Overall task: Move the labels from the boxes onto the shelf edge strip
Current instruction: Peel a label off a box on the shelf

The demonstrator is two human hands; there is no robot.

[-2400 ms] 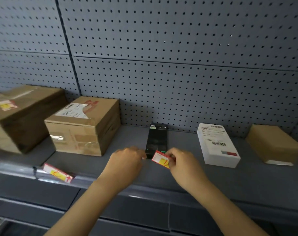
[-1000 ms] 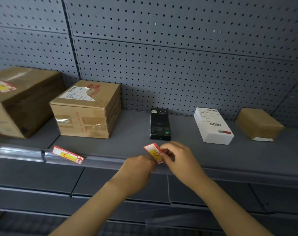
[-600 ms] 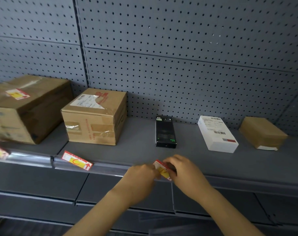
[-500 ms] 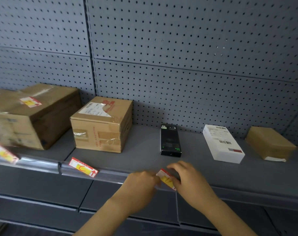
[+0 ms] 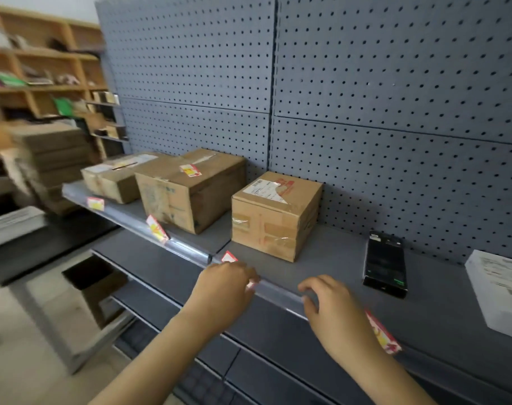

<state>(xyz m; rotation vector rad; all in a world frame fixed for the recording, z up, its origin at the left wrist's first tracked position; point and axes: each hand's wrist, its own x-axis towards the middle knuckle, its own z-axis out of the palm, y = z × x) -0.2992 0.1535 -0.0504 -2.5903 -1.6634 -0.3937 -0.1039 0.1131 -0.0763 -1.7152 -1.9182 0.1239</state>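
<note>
Down at the shelf edge strip [image 5: 278,290], both hands are working empty; left hand [image 5: 225,287] curling at a seated label [image 5: 229,256], right hand [image 5: 333,314] loosely spread; one label [image 5: 190,170] is waiting on the big box [image 5: 190,191] at 10 o'clock, probably next.

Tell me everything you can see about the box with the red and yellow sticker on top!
The big cardboard box is plain brown, taped shut with clear shiny tape along its top seam and front. A small red-and-yellow label sits on its top. It stands flat on the grey shelf before the pegboard, with a longer flatter box close on its far side and a smaller box apart on the near side. Neither hand touches it.
</note>
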